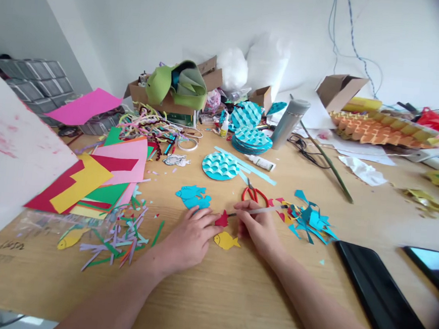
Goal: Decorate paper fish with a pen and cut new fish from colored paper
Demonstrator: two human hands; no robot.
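A small red paper fish [222, 219] lies on the table between my hands. The fingertips of my left hand [195, 233] hold it down at its left end and partly cover it. In my right hand [256, 227] is a slim pen [263, 210], gripped with its tip at the red fish's right side. Just below sits a yellow paper fish [226, 241] with drawn lines. Blue paper fish [193, 196] lie overlapping beyond my left fingers. Red-handled scissors [254, 191] rest behind my right hand, partly hidden by it.
Blue paper scraps [316, 220] lie right, near a black phone [373, 288]. Coloured paper sheets [118, 164] and paper strips [132, 238] spread left. A round blue scaled piece [220, 165], a glue tube [261, 162] and a grey tumbler [289, 124] stand or lie farther back.
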